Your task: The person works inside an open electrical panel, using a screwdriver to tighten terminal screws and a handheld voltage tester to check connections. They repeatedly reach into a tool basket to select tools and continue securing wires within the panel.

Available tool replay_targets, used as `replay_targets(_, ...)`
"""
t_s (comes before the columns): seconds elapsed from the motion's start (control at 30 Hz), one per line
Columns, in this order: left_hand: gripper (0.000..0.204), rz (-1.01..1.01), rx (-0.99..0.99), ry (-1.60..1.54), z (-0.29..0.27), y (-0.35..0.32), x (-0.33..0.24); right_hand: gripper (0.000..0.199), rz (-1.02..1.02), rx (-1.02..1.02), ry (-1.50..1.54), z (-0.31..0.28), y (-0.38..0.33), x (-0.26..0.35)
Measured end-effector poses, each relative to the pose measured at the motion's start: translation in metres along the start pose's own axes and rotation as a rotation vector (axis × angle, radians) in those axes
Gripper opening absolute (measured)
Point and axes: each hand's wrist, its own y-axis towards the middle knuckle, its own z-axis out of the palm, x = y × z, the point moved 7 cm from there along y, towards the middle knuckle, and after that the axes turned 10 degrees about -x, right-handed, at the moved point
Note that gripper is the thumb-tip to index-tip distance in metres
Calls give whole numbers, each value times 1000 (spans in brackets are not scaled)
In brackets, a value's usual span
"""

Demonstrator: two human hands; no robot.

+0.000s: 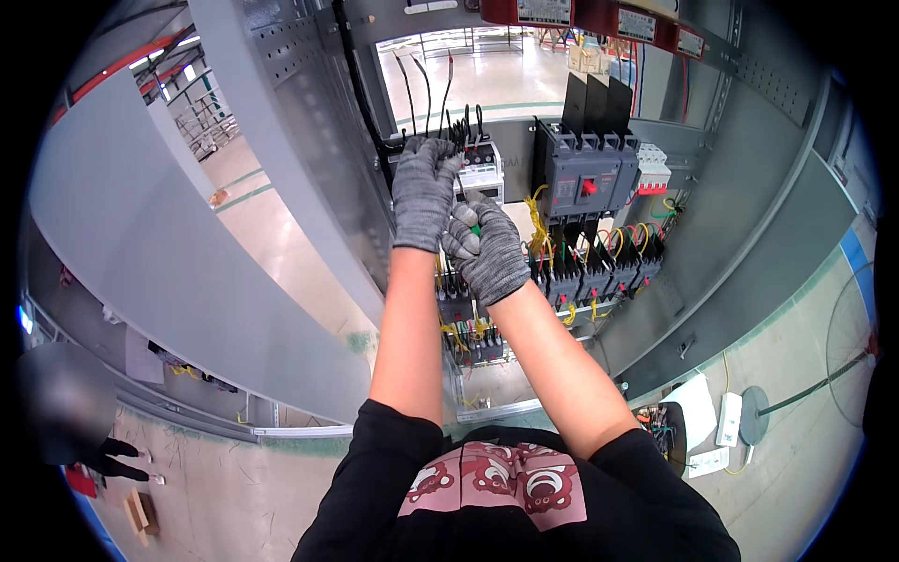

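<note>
Both my hands wear grey knit gloves and work inside a grey metal cabinet. My left hand [423, 192] is closed on black wires [459, 131] at the upper left of a white electrical device [484, 169]. Just below and to its right, my right hand [489, 251] grips a screwdriver [476, 229]; a bit of its green handle shows, and its thin shaft points up toward the left fingers. The tip is hidden. Loose black wire ends [428, 84] stand up behind my left hand. Right of the device sits a large grey circuit breaker [585, 178] with a red toggle.
Smaller breakers [599, 278] with coloured wires line up below, beside a yellow wire bundle [538, 225]. A white breaker [654, 171] is at right. Dark red bars [609, 19] cross the top. A grey panel [169, 244] stands left; a blurred person [70, 403] is beyond.
</note>
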Motion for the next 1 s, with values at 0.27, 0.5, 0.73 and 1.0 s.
replay_targets(0.27,11,-611,66,-419,-10,-66,12,23,101,-32,-13,-13,-1,5)
replay_targets(0.5,14,-913,239,-527,15,-61,15,13,58,-33,-48,-17,5,7)
replay_targets(0.73,19,-653,100,-408,20,-51,31,34,-631,-68,-1395,-8,-27,33)
replay_targets(1.0,6,-381,-54,-114,3,-27,27,67,-574,-251,-2526,31,-40,38)
